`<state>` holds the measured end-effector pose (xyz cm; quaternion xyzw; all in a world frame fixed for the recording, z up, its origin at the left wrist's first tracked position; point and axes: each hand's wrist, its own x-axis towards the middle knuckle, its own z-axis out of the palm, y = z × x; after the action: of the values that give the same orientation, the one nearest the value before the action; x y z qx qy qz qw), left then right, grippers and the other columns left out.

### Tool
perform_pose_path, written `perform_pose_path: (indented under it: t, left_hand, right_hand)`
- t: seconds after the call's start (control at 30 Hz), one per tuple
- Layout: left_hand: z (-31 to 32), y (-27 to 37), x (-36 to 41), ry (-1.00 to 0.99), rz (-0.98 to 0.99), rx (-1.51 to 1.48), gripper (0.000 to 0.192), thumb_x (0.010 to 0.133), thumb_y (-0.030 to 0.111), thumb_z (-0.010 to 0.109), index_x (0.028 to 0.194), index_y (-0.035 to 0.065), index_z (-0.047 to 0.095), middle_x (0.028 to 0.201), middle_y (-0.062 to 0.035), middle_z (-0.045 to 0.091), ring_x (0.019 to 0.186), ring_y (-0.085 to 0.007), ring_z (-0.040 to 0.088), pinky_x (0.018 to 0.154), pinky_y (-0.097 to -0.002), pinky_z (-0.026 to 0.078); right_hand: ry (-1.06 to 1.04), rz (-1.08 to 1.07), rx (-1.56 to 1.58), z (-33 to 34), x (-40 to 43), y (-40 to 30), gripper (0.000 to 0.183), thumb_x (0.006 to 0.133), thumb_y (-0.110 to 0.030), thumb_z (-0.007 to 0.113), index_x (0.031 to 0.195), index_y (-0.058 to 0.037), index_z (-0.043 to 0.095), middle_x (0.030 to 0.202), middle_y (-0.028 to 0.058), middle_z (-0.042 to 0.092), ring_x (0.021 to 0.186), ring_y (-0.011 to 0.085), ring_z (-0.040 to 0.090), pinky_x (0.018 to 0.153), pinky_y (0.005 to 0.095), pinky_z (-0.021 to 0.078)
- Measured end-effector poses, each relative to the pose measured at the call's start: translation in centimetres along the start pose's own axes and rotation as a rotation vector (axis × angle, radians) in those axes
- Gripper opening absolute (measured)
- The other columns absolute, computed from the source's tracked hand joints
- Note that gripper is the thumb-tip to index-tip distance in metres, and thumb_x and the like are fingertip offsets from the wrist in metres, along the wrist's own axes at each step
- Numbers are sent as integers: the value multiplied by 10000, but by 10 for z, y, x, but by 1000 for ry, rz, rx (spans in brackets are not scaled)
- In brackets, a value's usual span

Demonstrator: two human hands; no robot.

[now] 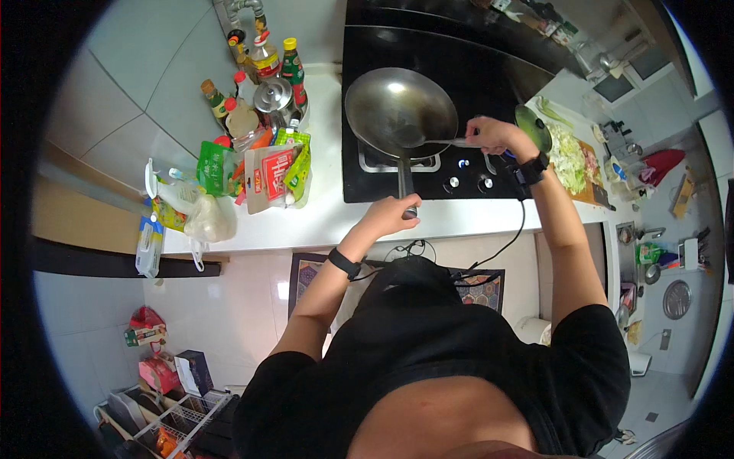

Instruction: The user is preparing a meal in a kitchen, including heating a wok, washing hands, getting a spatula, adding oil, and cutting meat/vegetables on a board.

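Observation:
A bare metal wok (401, 106) sits tilted over the left burner of a black glass gas hob (395, 192), its handle (405, 178) pointing towards me. My left hand (395, 217) is wrapped around the end of that handle. In my right hand (492, 135) is the handle of a metal spatula (447, 142), held to the right of the wok. The spatula's head reaches over the near rim into the wok, low in the bowl. No food shows inside it. Straps with cables are on both my wrists.
Left on the white counter (327, 224) stand sauce bottles (293, 72), a lidded jar (274, 97), seasoning packets (278, 175) and a spray bottle (172, 186). On the right are a green-tinted lid (533, 127) and a cutting board (590, 192) with chopped cabbage (559, 152) and meat (592, 163).

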<state>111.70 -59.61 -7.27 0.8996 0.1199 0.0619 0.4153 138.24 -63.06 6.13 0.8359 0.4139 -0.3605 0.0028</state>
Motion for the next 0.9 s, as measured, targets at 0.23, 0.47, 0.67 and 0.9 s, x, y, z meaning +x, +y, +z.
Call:
perform_pose_path:
  t: [0.23,0.47,0.67,0.9]
  left_hand:
    - [1,1,-1,10,-3,-72,307,746,258,603,996,129,480,756,-125,631,734,-281,622,628,-355,475]
    - [0,4,-4,13,-19,-102,314,747,261,599,1003,133,469,775,-131,631,735,-296,617,635,-363,476]
    - [0,3,-5,21,-22,-100,316,748,258,598,1009,136,468,779,-126,631,743,-301,616,637,-366,477]
    - [1,-2,-7,29,-29,-101,311,756,244,593,1018,134,466,800,-134,628,753,-295,618,645,-366,481]
  right_hand:
    - [64,-16,119,12,-5,14,119,828,-160,504,880,-55,488,517,55,447,367,118,387,318,248,284]
    - [-2,10,422,21,3,29,198,852,-196,491,1014,-82,487,522,8,396,375,62,272,323,211,198]
    - [147,-47,279,44,2,38,228,846,-212,510,1033,-84,489,536,36,414,368,80,322,313,230,222]
    - [19,-1,417,41,1,39,207,851,-201,501,1025,-89,487,527,33,421,340,74,313,300,221,233]
